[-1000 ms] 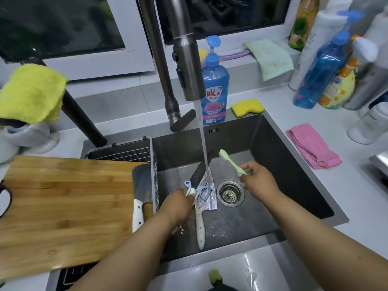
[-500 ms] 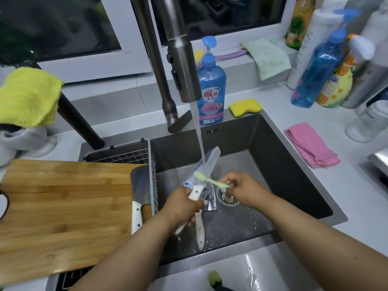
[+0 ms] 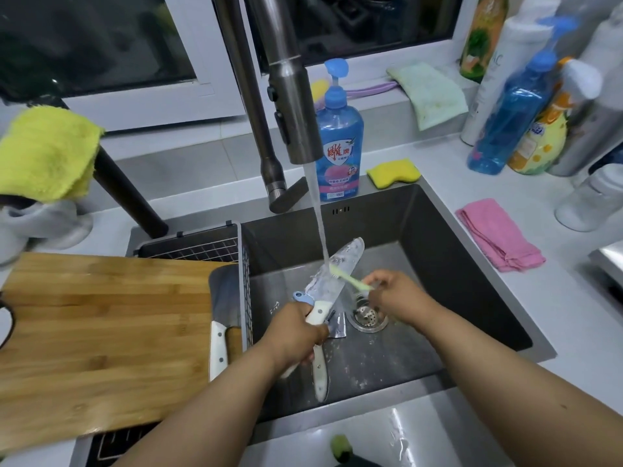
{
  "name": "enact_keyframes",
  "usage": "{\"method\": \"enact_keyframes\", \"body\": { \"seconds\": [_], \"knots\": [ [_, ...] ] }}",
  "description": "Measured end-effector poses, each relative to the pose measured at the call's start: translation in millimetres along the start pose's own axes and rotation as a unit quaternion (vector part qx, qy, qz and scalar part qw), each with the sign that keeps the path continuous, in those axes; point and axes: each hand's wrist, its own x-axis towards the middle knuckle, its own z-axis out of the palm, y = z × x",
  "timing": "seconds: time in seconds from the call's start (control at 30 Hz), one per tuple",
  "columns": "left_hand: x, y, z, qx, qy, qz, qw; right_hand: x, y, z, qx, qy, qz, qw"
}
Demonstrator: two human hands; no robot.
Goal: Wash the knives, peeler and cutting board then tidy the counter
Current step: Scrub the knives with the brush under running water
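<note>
Gripping the white handle of a knife [image 3: 337,271] in our left hand [image 3: 295,332], we hold its blade tilted up under the stream from the faucet [image 3: 293,106], over the sink [image 3: 438,264]. Our fingers are clamped around the handle, and a blue peeler [image 3: 303,297] seems pressed in the same fist, though we cannot tell exactly how. Our right hand [image 3: 396,294] is pinched shut on a pale green brush [image 3: 347,278], whose head touches the wet blade where the water lands. A second knife [image 3: 319,372] lies on the sink floor beside the drain [image 3: 367,318]. A cleaver [image 3: 224,305] rests on the wooden cutting board [image 3: 101,332], which spans the left of the sink and the counter [image 3: 556,315]. A pink cloth [image 3: 499,234] lies on the counter to the right.
</note>
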Motion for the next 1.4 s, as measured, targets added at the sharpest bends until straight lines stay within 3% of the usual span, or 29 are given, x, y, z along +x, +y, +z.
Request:
{"method": "enact_keyframes", "body": {
  "seconds": [0.07, 0.1, 0.23, 0.27, 0.3, 0.4, 0.47, 0.53, 0.63, 0.67, 0.83, 1.0, 1.17, 1.33, 1.4],
  "knots": [
    [-1, -1, 0, 0.014, 0.0, 0.006, 1.0, 7, 4, -10, -0.072, 0.112, -0.01, 0.991],
    [-2, -1, 0, 0.018, 0.0, 0.009, 1.0, 8, 4, -13, -0.077, 0.121, -0.012, 0.99],
    [-2, -3, 1, 0.006, -0.005, 0.007, 1.0, -9, -9, -6, 0.024, -0.073, 0.018, 0.997],
    [-3, -3, 2, 0.001, -0.007, 0.005, 1.0, -11, -11, -6, 0.018, -0.087, 0.018, 0.996],
    [-3, -2, 2, -0.002, -0.009, 0.005, 1.0, -8, -12, -7, 0.014, -0.069, 0.016, 0.997],
    [-5, -3, 2, -0.003, -0.011, 0.009, 1.0, 10, -8, -20, -0.049, 0.089, 0.0, 0.995],
    [-5, -4, 2, -0.001, -0.008, 0.011, 1.0, 14, -5, -25, -0.077, 0.14, 0.0, 0.987],
    [-5, -4, 1, -0.001, -0.005, 0.013, 1.0, 10, -6, -19, -0.066, 0.109, 0.001, 0.992],
    [-5, -5, -1, -0.011, -0.003, 0.012, 1.0, -2, -12, -1, -0.019, -0.004, 0.007, 1.0],
    [-6, -5, -2, -0.01, -0.003, 0.013, 1.0, -2, -13, -1, -0.022, -0.008, 0.005, 1.0],
    [-5, -2, -5, 0.003, 0.0, 0.017, 1.0, 10, -11, -21, -0.063, 0.111, 0.001, 0.992],
    [-2, -3, -7, 0.002, 0.01, 0.014, 1.0, -7, -23, -3, -0.035, -0.04, 0.012, 0.999],
    [-1, 0, -8, -0.001, 0.004, 0.012, 1.0, 5, -16, -22, -0.086, 0.093, -0.014, 0.992],
    [0, -1, -9, 0.004, 0.006, 0.011, 1.0, -15, -21, 0, -0.052, -0.05, -0.004, 0.997],
    [-1, 0, -8, 0.002, 0.001, 0.012, 1.0, -12, -21, 3, -0.055, -0.046, -0.022, 0.997]
  ]
}}
